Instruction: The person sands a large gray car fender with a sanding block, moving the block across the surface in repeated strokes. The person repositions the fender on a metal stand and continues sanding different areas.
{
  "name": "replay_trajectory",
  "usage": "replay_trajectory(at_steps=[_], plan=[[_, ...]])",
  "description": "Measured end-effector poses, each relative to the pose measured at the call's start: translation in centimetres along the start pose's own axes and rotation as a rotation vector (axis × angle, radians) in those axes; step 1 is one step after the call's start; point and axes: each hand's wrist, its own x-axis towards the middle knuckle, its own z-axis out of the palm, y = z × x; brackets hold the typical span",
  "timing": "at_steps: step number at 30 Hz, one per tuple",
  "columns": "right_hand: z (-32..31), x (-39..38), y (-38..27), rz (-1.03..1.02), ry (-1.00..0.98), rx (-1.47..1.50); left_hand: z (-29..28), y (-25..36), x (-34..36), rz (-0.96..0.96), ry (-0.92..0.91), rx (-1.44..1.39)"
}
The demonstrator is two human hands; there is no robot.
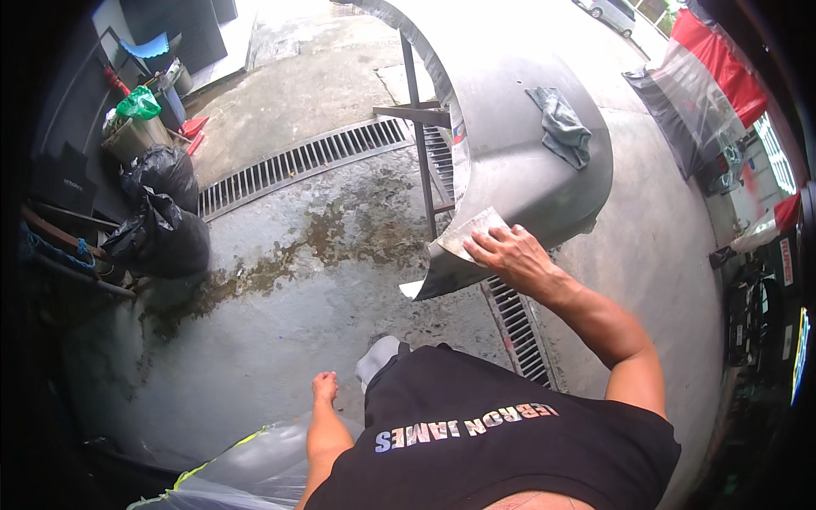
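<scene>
A grey car fender panel point(523, 191) rests on a dark metal stand point(413, 115) in front of me. My right hand point(512, 257) holds a pale sheet, seemingly sandpaper point(473, 233), against the panel's lower near end. The fingers lie bent over one edge of the sheet. A crumpled grey-green cloth point(561, 127) lies on the panel's upper surface, beyond that hand. Down at my side hangs my left hand point(325, 387), its fingers curled closed, with nothing seen in it. It is apart from the panel.
Metal drain grates point(306, 157) cross the wet, stained concrete floor point(280, 323). Black rubbish bags point(166, 238) and a bin with a green bag point(138, 104) stand at left. Clear plastic sheeting point(255, 467) is near my left arm. Red and clear sheeting point(714, 85) hangs at right.
</scene>
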Motion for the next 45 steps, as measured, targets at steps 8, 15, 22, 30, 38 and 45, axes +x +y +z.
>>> replay_trajectory(at_steps=[8, 15, 22, 30, 38, 45], plan=[[-7.5, -0.7, 4.3, 0.442, 0.413, 0.547, 0.6, 0.2, 5.5, 0.168, 0.062, 0.127], [0.0, 9.4, 7.5, 0.776, 0.378, 1.549, 3.5, 1.8, 5.4, 0.186, -0.014, 0.026], [5.3, 0.7, 5.7, 0.879, 0.136, 1.699, 2.7, 0.2, 3.3, 0.066, -0.025, -0.012], [-4.7, 2.2, 10.9, 0.768, 0.202, 1.621, 0.9, -5.5, 5.9, 0.021, -0.038, 0.189], [-3.3, 13.6, 17.4, 0.890, 0.016, 1.094, 2.5, -1.2, 3.3, 0.009, -0.089, -0.023], [-4.1, 23.1, 15.0, 0.546, -0.543, 0.325, 2.9, -5.6, 2.2, -0.060, -0.077, -0.058]])
